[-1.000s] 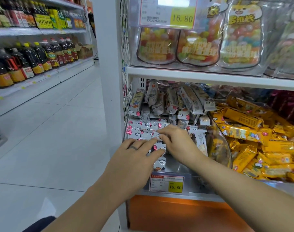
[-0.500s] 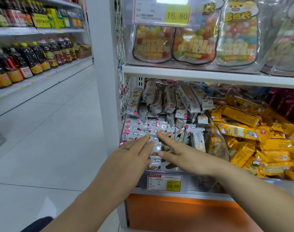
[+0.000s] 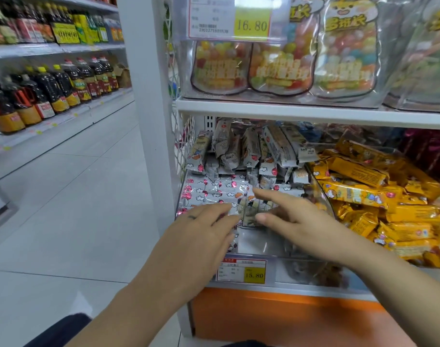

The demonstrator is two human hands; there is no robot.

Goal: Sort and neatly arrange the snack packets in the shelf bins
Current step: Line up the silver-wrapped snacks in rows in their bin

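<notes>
Silver-white snack packets (image 3: pixel 209 194) with red balloon prints lie flat in a row at the front of a clear plastic bin (image 3: pixel 264 244); more of them stand jumbled at the back (image 3: pixel 249 149). My left hand (image 3: pixel 201 234) rests palm down on the front row, fingers spread, holding nothing. My right hand (image 3: pixel 294 216) hovers just right of it, forefinger and thumb stretched toward an upright packet (image 3: pixel 250 211) between the two hands, not gripping it. Yellow snack packets (image 3: pixel 364 194) fill the bin to the right.
A clear curved divider (image 3: pixel 319 194) separates the two bins. Price tags (image 3: pixel 241 270) hang on the bin front. Bags of coloured candy (image 3: pixel 281 66) stand on the shelf above. Dark bottles (image 3: pixel 51 91) line shelves across the aisle to the left.
My right hand has opened from a closed pinch on the packets and drawn back to the right. My left hand has stayed flat on the front row.
</notes>
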